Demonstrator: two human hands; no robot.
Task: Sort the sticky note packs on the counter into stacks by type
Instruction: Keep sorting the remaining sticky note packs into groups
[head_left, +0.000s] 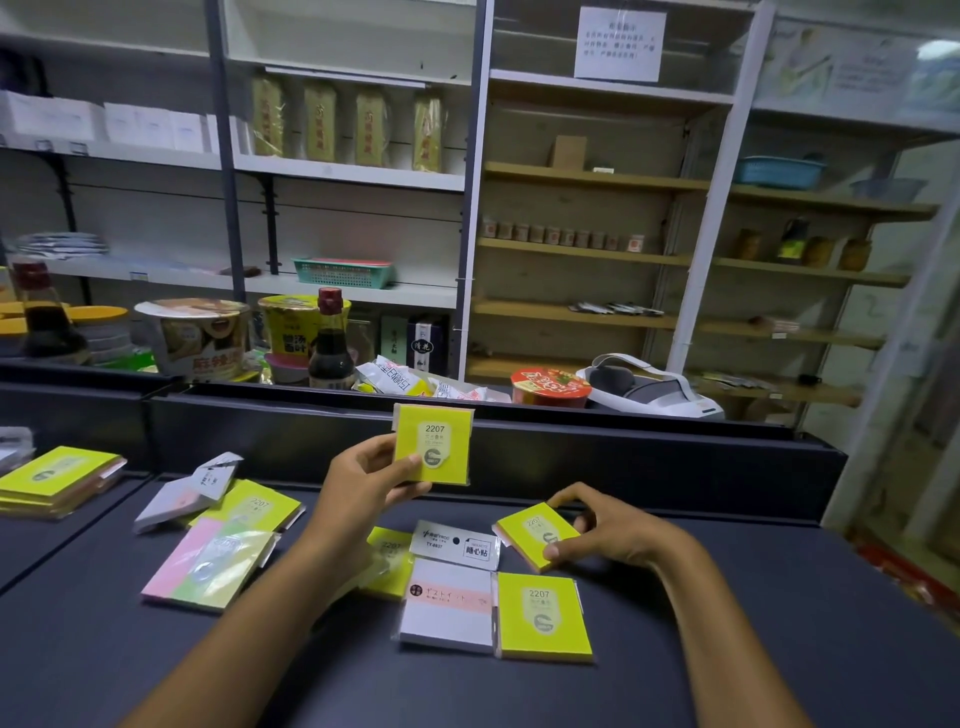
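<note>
A yellow sticky note pack marked 2207 is held upright above the dark counter, pinched at its lower left corner between the thumb and fingers of the left hand. The right hand pinches a second yellow pack by its edges, tilted just above the counter. Beneath and between the hands lie a white pack with a pink band, a grey-labelled pack and another yellow pack, touching one another. Further left sit a pink and green pack, more loose packs, and a started yellow stack.

The corner pinch looks light; the raised pack could slip and scatter the cluster below. Matching colours could also cause a mis-sort.

A raised ledge bounds the far edge. Open counter lies near and to the right.
</note>
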